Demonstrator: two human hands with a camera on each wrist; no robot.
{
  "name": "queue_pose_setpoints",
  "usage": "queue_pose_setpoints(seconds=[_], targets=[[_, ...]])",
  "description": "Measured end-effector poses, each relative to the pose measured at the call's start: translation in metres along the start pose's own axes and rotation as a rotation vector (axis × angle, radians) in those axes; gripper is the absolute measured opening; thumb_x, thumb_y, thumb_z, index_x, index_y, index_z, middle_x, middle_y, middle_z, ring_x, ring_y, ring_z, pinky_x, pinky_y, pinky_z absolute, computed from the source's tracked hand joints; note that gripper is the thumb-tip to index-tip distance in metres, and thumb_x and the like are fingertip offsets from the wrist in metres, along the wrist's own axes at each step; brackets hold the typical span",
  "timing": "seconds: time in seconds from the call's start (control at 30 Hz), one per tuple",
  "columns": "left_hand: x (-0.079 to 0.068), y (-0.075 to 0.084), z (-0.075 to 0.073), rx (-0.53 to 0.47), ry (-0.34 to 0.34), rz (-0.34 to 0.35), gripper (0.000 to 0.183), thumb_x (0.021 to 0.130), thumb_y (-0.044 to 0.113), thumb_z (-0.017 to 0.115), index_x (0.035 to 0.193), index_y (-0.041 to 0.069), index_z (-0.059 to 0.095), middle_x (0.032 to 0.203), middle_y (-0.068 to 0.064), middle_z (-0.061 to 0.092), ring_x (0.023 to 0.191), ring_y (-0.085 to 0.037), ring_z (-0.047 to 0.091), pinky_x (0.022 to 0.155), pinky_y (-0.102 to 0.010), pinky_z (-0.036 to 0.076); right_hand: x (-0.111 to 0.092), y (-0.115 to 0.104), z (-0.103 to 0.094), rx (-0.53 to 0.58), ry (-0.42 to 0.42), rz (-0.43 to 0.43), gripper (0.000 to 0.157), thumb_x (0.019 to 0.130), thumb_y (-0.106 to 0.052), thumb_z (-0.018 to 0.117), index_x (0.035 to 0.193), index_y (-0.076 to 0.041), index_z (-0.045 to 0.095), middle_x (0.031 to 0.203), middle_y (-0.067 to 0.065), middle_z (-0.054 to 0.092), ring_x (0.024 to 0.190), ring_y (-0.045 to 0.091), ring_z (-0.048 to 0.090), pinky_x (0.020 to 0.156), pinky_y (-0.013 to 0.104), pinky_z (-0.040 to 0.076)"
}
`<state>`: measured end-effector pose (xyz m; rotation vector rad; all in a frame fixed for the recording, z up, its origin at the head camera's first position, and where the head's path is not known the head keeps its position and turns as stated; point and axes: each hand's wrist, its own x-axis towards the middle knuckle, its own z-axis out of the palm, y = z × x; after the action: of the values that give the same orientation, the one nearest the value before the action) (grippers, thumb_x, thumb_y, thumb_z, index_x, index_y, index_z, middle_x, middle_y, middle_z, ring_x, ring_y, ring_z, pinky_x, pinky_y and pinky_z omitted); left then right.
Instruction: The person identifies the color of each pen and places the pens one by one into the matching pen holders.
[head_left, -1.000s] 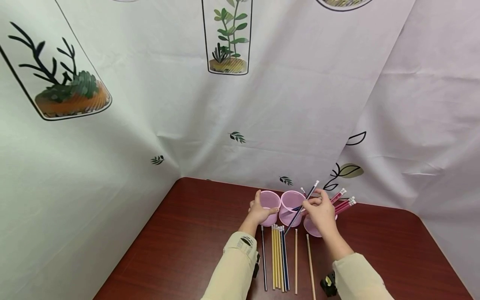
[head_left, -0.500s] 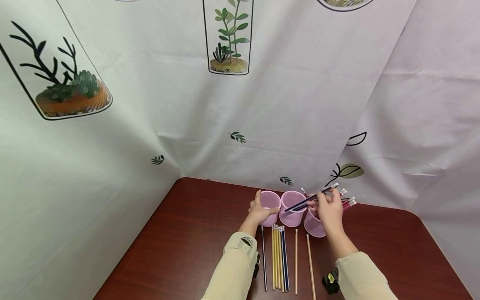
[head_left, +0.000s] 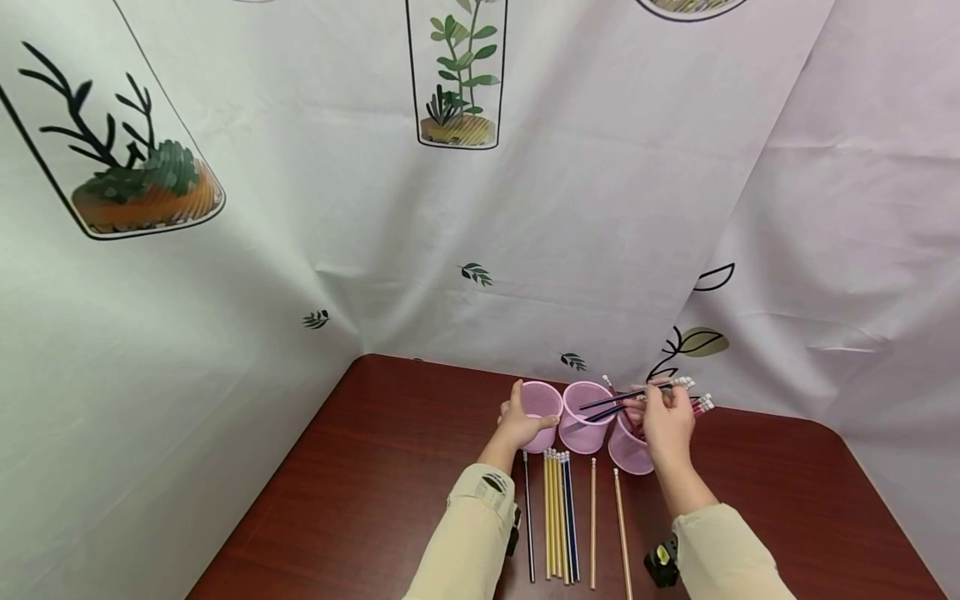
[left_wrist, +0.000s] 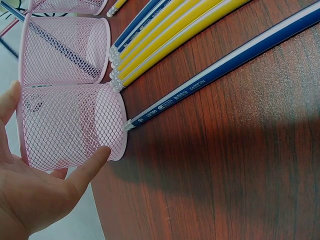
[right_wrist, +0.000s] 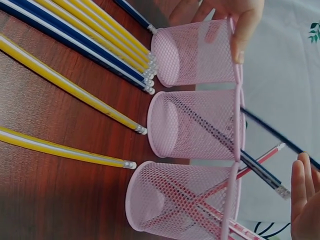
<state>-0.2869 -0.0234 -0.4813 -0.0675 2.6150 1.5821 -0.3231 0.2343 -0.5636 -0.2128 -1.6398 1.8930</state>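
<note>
Now that it has swung over the middle cup point(head_left: 586, 437), blue pencil point(right_wrist: 272, 130), pinched by right hand point(head_left: 670, 427), seems aligned (not yet released); adjoining left cup point(left_wrist: 70, 117), clamped by left hand point(head_left: 521, 425).

Left hand point(left_wrist: 42, 195) holding pink mesh cup point(left_wrist: 67, 125) (thumb point(left_wrist: 90, 168) alongside), blue pencil point(left_wrist: 220, 73) by its base, yellow pencils point(left_wrist: 172, 42)

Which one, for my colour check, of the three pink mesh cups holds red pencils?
The rightmost mesh cup: red pencils lean inside it. The middle mesh cup holds blue, and the leftmost mesh cup, gripped by the left hand, shows no pencils.
</note>
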Motion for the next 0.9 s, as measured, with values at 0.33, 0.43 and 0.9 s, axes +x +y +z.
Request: queue_pose_setpoints(seconds=[0.33,0.43,0.9], targets=[[-0.002,0.001,-0.001,0.001,0.002,0.008,0.094,0.069,0.026,0.082,0.143,0.018,0.025,0.13,-0.028,0.036,0.117,-0.047,0.035,0.092,-0.057,0.035,-0.038,-0.071,0.014,-0.114,0.023,0.107,0.028,0.091,-0.029,0.057,0.099,-0.002,0.059,0.065,0.004,0.067,0.052,0.013,0.064,0.043,0.027,0.05],[-0.001,0.001,0.0,0.0,0.006,0.017,0.094,0.068,0.026,0.082,0.143,0.017,0.025,0.129,-0.028,0.037,0.117,-0.048,0.035,0.092,-0.058,0.035,-0.061,-0.122,0.028,-0.239,0.028,0.148,0.035,0.093,-0.026,0.054,0.105,0.006,0.056,0.054,-0.005,0.061,0.043,0.006,0.058,0.04,0.023,0.047],[-0.003,0.002,-0.002,-0.009,-0.001,0.018,0.093,0.069,0.026,0.081,0.143,0.016,0.026,0.129,-0.028,0.037,0.116,-0.048,0.035,0.091,-0.058,0.036,-0.075,-0.136,0.037,-0.341,0.056,0.185,0.033,0.091,-0.012,0.058,0.112,0.002,0.039,0.074,-0.005,0.054,0.048,0.005,0.057,0.045,0.021,0.048]])
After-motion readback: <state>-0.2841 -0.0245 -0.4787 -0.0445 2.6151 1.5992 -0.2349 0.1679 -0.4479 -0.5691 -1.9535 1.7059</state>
